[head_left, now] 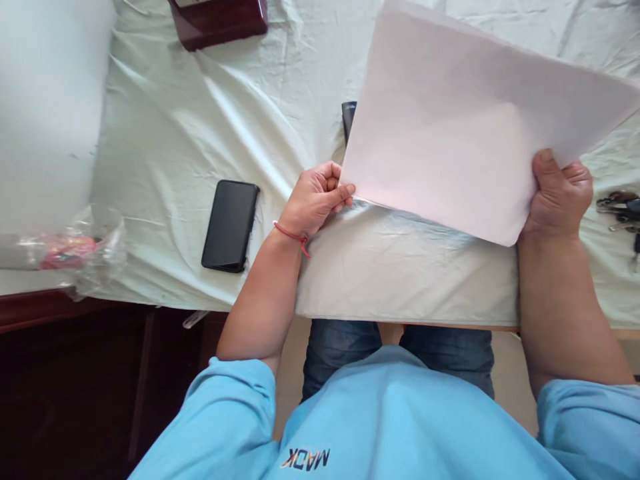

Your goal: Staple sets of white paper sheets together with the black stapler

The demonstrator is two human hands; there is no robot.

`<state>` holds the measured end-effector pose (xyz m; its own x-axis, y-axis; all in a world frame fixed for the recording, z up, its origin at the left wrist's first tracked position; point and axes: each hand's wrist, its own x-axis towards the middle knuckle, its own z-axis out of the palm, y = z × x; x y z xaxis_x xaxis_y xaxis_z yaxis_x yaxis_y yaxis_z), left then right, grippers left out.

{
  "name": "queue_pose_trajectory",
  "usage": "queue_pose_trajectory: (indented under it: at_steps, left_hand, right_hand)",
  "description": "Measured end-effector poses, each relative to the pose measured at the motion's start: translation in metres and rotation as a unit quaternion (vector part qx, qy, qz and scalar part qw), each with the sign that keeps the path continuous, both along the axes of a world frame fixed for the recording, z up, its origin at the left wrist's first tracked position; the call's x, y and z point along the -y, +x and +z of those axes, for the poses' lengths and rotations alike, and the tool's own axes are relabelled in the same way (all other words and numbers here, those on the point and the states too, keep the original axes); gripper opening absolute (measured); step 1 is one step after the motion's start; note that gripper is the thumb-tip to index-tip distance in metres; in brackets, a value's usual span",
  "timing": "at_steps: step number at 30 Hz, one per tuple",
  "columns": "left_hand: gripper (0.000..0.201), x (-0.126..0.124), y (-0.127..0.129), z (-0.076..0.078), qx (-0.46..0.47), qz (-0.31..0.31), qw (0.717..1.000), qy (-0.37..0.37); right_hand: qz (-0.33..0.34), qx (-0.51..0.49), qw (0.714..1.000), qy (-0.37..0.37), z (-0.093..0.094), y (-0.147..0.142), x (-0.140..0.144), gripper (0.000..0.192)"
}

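At our left, a phone (230,225) lies on the cloth (165,147). Beyond it, our left hand (316,199) has its grip closed on the paper (440,133) at the near left corner. The paper spans across to our right hand (560,193), whose grip pinches its right edge, thumb on top. Keys (625,215) lie farther right.
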<state>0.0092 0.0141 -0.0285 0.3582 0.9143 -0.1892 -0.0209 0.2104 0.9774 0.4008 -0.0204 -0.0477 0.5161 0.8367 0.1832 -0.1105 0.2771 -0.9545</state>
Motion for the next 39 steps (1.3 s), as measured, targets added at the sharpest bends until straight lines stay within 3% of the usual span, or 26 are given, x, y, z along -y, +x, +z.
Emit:
queue_pose_trajectory:
  at_steps: [12,18,26,31,39]
  left_hand:
    - [0.054,0.001,0.0,0.0,0.021,0.002,1.0,0.004]
    - [0.058,0.004,0.006,-0.001,0.014,0.008,0.999,0.049]
    - [0.055,0.004,0.006,-0.009,0.025,0.021,0.996,0.081]
    - [0.062,0.003,0.005,-0.015,0.012,0.024,0.994,0.11]
    - [0.075,0.005,0.006,-0.008,-0.007,0.056,0.99,0.128]
  right_hand:
    - [-0.042,-0.039,0.997,-0.043,0.007,-0.003,-0.003,0.02]
    - [-0.052,-0.04,0.997,-0.046,0.006,-0.001,-0.004,0.015]
    - [-0.02,-0.037,0.999,-0.02,0.001,0.006,-0.003,0.025]
    - [-0.046,-0.032,0.997,-0.049,0.004,0.004,-0.003,0.015]
    - [-0.043,-0.019,0.997,-0.056,0.004,0.005,-0.002,0.023]
